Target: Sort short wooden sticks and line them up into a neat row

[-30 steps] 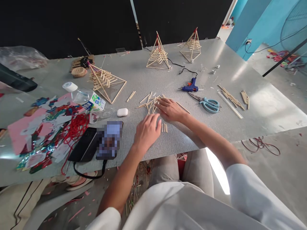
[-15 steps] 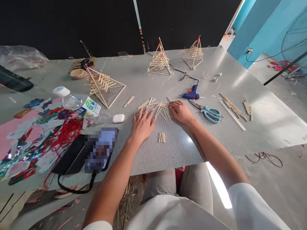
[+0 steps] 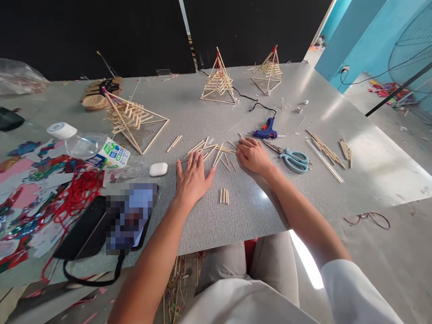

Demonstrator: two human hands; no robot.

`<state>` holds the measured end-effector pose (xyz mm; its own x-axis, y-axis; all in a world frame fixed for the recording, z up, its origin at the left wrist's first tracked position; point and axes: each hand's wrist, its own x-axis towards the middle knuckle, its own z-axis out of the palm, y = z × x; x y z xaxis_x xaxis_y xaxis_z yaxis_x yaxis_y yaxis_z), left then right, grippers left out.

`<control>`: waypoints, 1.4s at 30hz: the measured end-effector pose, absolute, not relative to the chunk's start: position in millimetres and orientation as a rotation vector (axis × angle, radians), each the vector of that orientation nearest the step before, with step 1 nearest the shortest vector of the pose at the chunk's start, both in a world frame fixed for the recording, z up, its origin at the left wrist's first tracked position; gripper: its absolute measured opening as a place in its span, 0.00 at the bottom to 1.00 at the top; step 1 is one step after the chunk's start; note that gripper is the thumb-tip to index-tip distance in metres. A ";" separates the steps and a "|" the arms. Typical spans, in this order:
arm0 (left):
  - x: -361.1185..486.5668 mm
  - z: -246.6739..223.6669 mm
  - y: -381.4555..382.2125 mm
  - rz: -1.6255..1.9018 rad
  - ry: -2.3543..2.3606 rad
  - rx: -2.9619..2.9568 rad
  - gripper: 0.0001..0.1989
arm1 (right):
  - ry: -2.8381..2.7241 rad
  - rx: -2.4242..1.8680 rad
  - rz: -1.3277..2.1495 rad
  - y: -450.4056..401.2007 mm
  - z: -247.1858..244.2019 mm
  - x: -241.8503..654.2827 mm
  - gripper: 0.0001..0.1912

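Tabletop [image 3: 202,225], grey, with a person seated at its near edge. Power bank [image 3: 83,234], black, lying at left; phone [image 3: 133,216] just beside it, screen blurred. Short sticks [image 3: 224,196], laid side by side in a row, nearest the person. Red cord [image 3: 79,193], tangled, over coloured scraps [image 3: 23,193]. Left hand [image 3: 192,180], palm down, fingers spread, tips at the near side of the loose sticks, grasping nothing visible. White case [image 3: 158,169], left of that hand. Right hand [image 3: 253,156], fingers bent and close together at the right end of the same sticks; whether they grip any, cannot tell. Loose sticks [image 3: 218,155], wooden, crossing at several angles, on the tabletop between the 2 hands. Scissors [image 3: 294,160], blue handles, right of the right hand. Bottle [image 3: 113,154], clear, white cap, on its side. Long sticks [image 3: 326,149], bundled, at far right. Glue gun [image 3: 266,130], blue, beyond the scissors. Stick pyramids, 3: left [image 3: 138,114], tipped over; centre [image 3: 219,83] and right [image 3: 268,72], both upright. Black panels [image 3: 256,31], behind all.
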<state>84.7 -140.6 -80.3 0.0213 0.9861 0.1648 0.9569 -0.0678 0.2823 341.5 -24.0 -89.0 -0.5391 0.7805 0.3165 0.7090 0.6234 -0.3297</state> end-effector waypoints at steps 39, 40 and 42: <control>108.7 -62.6 -144.9 0.974 1.786 2.456 0.14 | -2.454 -1.394 0.273 -156.4 -60.6 350.3 0.13; 109.4 -63.4 -145.3 0.949 1.769 2.483 0.14 | -2.420 -1.412 0.231 -172.7 -64.4 347.2 0.14; 109.7 -63.9 -146.3 0.901 1.743 2.521 0.14 | -2.375 -1.412 0.166 -191.0 -66.2 342.6 0.17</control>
